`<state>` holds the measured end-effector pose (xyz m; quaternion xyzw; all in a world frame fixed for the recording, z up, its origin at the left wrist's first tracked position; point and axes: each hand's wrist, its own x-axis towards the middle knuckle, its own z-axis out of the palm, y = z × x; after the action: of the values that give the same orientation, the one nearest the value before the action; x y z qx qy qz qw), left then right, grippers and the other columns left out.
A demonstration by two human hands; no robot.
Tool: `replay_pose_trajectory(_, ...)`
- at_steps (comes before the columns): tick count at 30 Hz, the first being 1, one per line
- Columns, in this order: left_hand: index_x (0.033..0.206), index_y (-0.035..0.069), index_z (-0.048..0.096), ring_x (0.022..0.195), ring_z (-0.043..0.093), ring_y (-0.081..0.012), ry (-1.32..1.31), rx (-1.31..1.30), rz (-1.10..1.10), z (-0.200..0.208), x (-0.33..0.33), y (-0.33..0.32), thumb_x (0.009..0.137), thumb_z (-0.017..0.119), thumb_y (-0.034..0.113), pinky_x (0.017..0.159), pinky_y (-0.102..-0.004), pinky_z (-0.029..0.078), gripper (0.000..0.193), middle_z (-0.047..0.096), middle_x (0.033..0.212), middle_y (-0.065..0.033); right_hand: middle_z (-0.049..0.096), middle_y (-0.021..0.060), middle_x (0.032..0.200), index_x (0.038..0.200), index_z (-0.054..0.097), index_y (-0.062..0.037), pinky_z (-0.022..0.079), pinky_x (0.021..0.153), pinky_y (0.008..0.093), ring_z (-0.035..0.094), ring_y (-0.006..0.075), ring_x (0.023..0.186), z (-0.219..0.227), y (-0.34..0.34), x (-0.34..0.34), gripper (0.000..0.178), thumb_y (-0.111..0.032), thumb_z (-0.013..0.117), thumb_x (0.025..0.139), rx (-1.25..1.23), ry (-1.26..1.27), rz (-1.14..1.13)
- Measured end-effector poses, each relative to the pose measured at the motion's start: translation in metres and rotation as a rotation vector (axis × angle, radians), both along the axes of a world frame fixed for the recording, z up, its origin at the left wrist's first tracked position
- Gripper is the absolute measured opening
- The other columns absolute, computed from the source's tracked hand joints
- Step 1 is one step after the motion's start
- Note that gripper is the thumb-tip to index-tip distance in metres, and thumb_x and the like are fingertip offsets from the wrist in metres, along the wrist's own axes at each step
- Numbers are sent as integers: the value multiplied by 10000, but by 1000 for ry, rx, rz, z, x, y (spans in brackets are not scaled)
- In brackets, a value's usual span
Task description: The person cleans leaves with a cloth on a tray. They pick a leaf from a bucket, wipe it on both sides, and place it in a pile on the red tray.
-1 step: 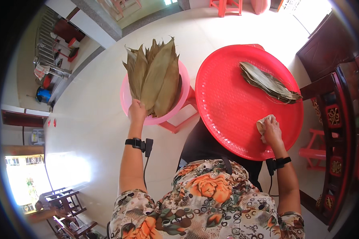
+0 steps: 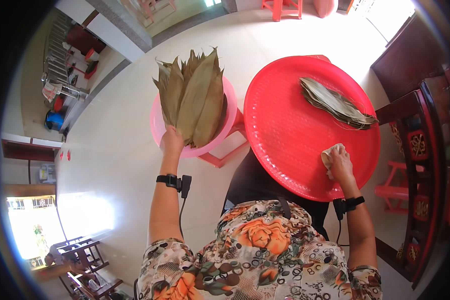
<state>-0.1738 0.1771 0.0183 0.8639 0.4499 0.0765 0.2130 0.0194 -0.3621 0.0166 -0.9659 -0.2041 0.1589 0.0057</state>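
My left hand (image 2: pixel 172 139) is closed at the lower end of the long olive-green leaves (image 2: pixel 195 105), pinching a leaf's base. These leaves stand fanned out in a pink basin (image 2: pixel 158 125), their pointed tips above its far rim. On the right, my right hand (image 2: pixel 341 164) is closed on a crumpled pale cloth (image 2: pixel 327 158), resting on the near right part of a large round red tray (image 2: pixel 285 125). A flat stack of similar leaves (image 2: pixel 330 102) lies on the tray's far right side, away from my right hand.
A red stool (image 2: pixel 212 159) shows under the basin. Dark carved wooden furniture (image 2: pixel 410 145) stands close on the right, with another red stool (image 2: pixel 392 192) beside it. A further red stool (image 2: pixel 283 9) is at the far edge, and wooden chairs (image 2: pixel 87 267) are at lower left.
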Motion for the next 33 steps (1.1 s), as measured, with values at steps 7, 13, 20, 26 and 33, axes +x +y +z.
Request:
replay_pose_trajectory(7,976,75,595,893,644,-366,361,267,-218,21,3,-1,774,686,347,743,-477,500,351,677,908,-177,504,178,1198,1148,520,-52,472,895,411,544,362,1066,23,5,15,514,-176,728,695,10,41,13)
replay_pose_trajectory(13,895,65,599,744,651,-338,-14,157,-361,45,37,-52,829,648,248,653,-436,497,200,662,766,-147,458,189,1322,1304,451,-102,509,824,435,588,370,1036,36,38,61,504,-144,587,821,294,-75,-86)
replay_pose_trajectory(20,936,52,606,743,638,-335,-154,-57,-803,24,80,-162,820,660,203,662,-418,501,199,646,806,-142,141,272,1529,1502,189,-171,532,835,389,574,330,1157,14,65,111,960,-220,729,710,162,62,-143)
replay_pose_trajectory(26,948,41,616,690,632,-292,-238,-2,-973,13,98,-194,808,693,191,614,-372,503,220,639,777,-128,251,142,1532,1457,290,-140,509,880,407,568,328,1160,-23,51,115,823,-234,706,752,144,134,-147)
replay_pose_trajectory(33,986,38,610,695,633,-269,-144,-141,-935,6,116,-192,822,686,210,635,-375,497,250,643,823,-126,549,84,1139,1105,577,-64,523,789,429,616,331,961,-20,49,73,428,-324,683,781,222,-110,113)
